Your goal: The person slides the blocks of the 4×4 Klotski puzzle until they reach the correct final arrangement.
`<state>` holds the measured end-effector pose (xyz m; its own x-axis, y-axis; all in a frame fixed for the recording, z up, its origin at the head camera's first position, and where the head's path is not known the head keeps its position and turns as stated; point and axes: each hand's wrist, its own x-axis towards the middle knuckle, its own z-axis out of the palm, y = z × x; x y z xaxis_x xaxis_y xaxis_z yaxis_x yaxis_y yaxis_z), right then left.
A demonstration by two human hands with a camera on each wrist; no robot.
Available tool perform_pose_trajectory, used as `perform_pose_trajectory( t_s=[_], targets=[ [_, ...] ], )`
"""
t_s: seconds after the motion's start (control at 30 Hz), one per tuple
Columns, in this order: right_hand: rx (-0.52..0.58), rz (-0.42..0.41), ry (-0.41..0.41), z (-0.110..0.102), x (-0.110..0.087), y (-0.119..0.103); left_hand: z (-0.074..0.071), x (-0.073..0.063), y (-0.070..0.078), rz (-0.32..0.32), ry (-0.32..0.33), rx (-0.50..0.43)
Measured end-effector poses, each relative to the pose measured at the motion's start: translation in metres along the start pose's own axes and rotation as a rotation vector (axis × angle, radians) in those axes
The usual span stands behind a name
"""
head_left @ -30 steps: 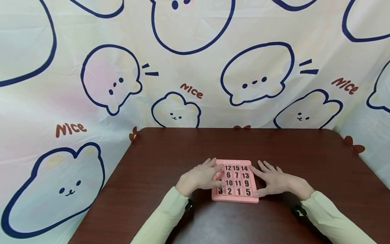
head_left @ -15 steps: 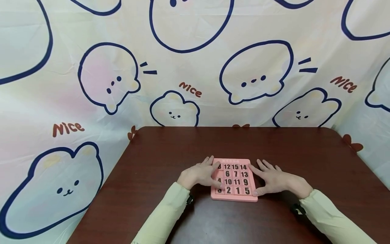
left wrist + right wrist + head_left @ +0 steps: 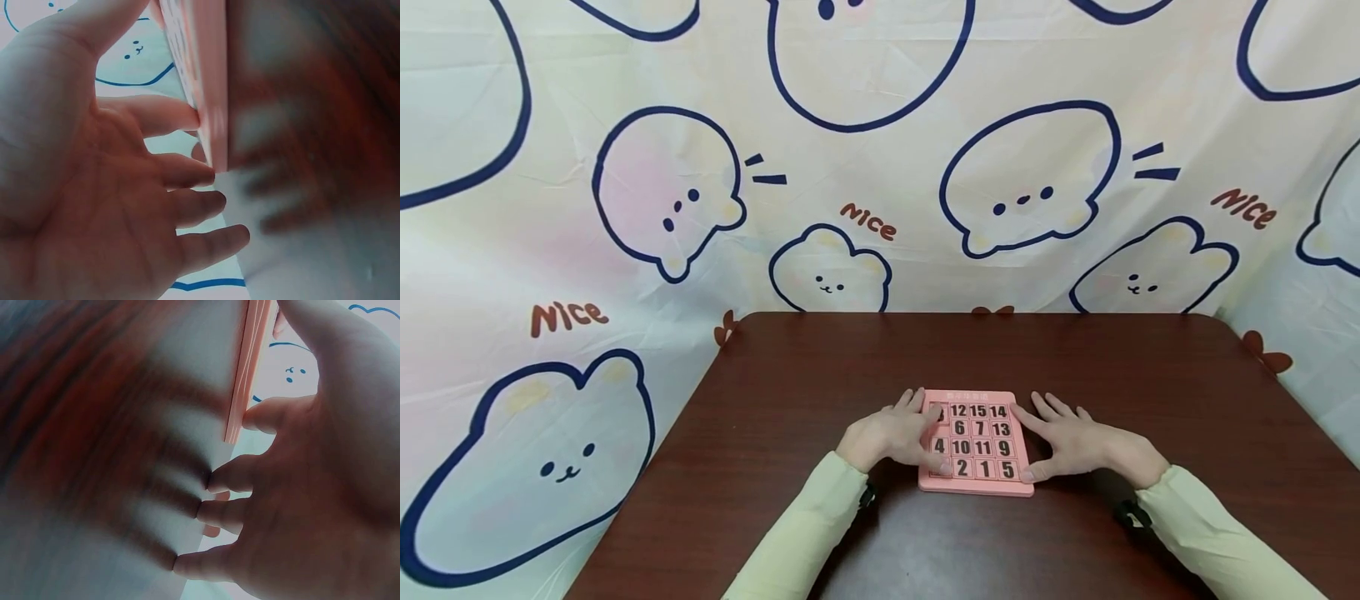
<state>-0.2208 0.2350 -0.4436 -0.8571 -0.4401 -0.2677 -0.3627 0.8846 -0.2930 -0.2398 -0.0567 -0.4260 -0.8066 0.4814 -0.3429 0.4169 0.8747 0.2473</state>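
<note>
A pink number slide puzzle (image 3: pixel 982 487) lies flat on the dark brown table, with black-numbered tiles in rows. My left hand (image 3: pixel 891 435) reaches over its left side, thumb on the bottom-left tile and index finger on the top-left one, hiding part of both. Between them shows the 4 tile (image 3: pixel 939 447), below a gap in the left column. At the opposite edge my right hand (image 3: pixel 1075 443) spreads its fingers, with index finger and thumb against the frame. In the right wrist view its other fingertips (image 3: pixel 209 481) rest on the table.
The brown table (image 3: pixel 820 350) reaches back to a pale cloth (image 3: pixel 917 183) printed with cartoon bears. Pale sleeves (image 3: pixel 808 521) cover both forearms, with a dark strap (image 3: pixel 1133 515) at the right wrist.
My left thumb has slid toward the near edge, from the 4 tile to the bottom-left tile, uncovering the 4. The right hand stays at the puzzle's right edge.
</note>
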Motion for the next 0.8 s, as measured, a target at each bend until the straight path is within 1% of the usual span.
perform_pose_trajectory(
  t_s=[0.13, 0.27, 0.47, 0.57, 0.63, 0.7, 0.8],
  targets=[
    [0.003, 0.005, -0.005, 0.0, 0.0, -0.001, 0.0, -0.005, 0.004, -0.006, -0.023, 0.038],
    [0.004, 0.005, -0.005, -0.001, 0.0, -0.001, -0.002, -0.01, 0.007, -0.006, -0.027, 0.072],
    [0.005, 0.007, -0.011, -0.001, 0.001, -0.002, -0.005, -0.012, 0.01, -0.023, -0.025, 0.07],
    [0.005, 0.009, -0.012, -0.001, 0.001, -0.002, -0.007, -0.008, 0.012, 0.0, 0.013, 0.071],
    [0.007, 0.014, -0.017, -0.001, 0.001, -0.001, -0.009, -0.004, 0.014, 0.031, 0.035, 0.058],
    [0.004, 0.014, -0.016, -0.002, 0.001, -0.001, -0.01, 0.001, 0.017, 0.06, 0.05, 0.045],
    [0.006, 0.006, -0.013, -0.001, 0.0, 0.0, -0.01, 0.009, 0.022, 0.072, 0.051, 0.042]
  ],
)
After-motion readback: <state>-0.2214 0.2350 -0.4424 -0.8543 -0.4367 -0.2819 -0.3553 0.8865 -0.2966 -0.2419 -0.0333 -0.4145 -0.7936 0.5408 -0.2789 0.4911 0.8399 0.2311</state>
